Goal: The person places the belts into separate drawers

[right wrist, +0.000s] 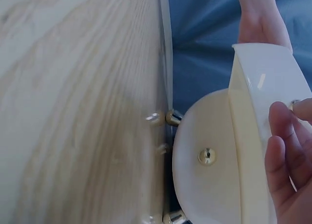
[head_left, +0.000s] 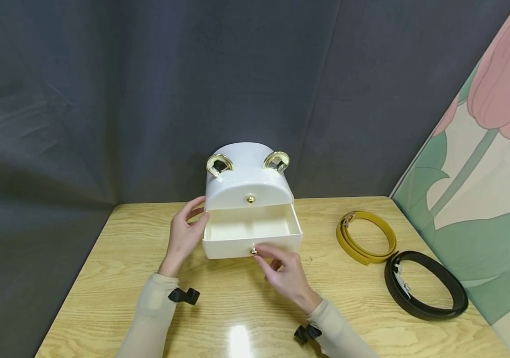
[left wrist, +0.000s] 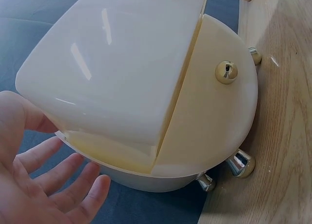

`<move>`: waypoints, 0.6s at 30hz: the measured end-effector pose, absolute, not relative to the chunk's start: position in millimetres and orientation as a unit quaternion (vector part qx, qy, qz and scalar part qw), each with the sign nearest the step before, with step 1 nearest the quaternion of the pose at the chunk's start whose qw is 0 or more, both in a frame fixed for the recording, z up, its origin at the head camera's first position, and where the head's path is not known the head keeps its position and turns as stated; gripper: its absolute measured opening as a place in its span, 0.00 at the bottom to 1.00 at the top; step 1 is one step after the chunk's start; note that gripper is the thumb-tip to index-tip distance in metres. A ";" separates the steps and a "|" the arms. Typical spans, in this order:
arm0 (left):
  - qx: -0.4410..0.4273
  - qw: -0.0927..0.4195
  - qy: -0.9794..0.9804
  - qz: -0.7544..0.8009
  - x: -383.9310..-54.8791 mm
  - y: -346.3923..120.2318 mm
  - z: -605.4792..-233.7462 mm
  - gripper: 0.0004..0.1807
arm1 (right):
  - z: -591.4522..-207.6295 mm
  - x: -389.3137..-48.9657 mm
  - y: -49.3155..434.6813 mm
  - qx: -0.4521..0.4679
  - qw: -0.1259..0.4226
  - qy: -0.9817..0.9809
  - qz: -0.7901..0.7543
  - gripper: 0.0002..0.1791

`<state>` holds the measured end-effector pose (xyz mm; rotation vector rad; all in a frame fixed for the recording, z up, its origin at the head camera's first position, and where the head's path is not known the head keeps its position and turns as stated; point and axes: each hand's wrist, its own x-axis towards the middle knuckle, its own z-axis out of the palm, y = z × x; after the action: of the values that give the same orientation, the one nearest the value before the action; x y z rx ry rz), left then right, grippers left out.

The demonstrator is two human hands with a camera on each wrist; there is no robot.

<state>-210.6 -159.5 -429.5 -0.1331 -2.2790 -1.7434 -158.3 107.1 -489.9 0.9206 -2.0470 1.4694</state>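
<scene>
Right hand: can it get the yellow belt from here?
Likely yes: only tabletop shows between the right hand and the yellow belt, though that hand pinches the drawer knob and must release it first.

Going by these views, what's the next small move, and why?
The right hand should probably release the lower knob it pinches: the drawer stands open with nothing visible inside, while a yellow belt and a black belt lie to the right on the table.
</scene>
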 end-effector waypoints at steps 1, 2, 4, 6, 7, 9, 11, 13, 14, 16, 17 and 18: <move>-0.046 0.134 -0.786 -0.602 -210.6 -159.5 -429.5 0.24 | -490.5 -158.6 108.5 0.333 0.228 -0.743 0.533 0.14; -0.046 0.134 -0.786 -0.602 -210.6 -159.5 -429.5 0.24 | -491.1 -159.1 110.0 0.333 0.229 -0.743 0.533 0.14; -0.047 0.132 -0.785 -0.603 -210.3 -159.2 -429.0 0.23 | -491.5 -160.0 113.2 0.335 0.231 -0.744 0.530 0.13; -0.047 0.132 -0.785 -0.604 -210.5 -158.7 -429.3 0.23 | -492.6 -160.9 117.0 0.339 0.230 -0.746 0.525 0.13; -0.046 0.132 -0.784 -0.604 -210.5 -158.9 -429.4 0.23 | -493.4 -161.5 118.4 0.343 0.229 -0.747 0.521 0.13; -0.047 0.132 -0.785 -0.604 -210.9 -159.0 -429.6 0.23 | -495.6 -161.9 121.5 0.346 0.225 -0.751 0.515 0.13; -0.047 0.132 -0.785 -0.604 -211.5 -159.0 -429.9 0.23 | -498.0 -161.9 124.6 0.348 0.221 -0.753 0.513 0.13; -0.048 0.132 -0.784 -0.604 -211.8 -159.1 -430.0 0.23 | -500.0 -161.4 127.2 0.345 0.216 -0.756 0.512 0.13; -0.049 0.132 -0.785 -0.604 -211.8 -159.1 -429.9 0.24 | -500.7 -161.0 128.7 0.341 0.213 -0.759 0.511 0.12; -0.050 0.129 -0.785 -0.604 -211.4 -159.2 -429.6 0.24 | -502.1 -160.4 131.4 0.334 0.208 -0.766 0.508 0.12; -0.050 0.129 -0.786 -0.603 -211.2 -159.4 -429.6 0.24 | -503.2 -160.3 132.9 0.329 0.206 -0.770 0.506 0.12; -0.049 0.129 -0.786 -0.603 -211.1 -159.8 -429.9 0.24 | -504.4 -160.4 134.3 0.325 0.206 -0.774 0.503 0.11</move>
<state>-211.1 -159.8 -429.9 -0.1433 -2.2852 -1.7527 -160.4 134.3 -504.4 0.9061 -2.1570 1.4010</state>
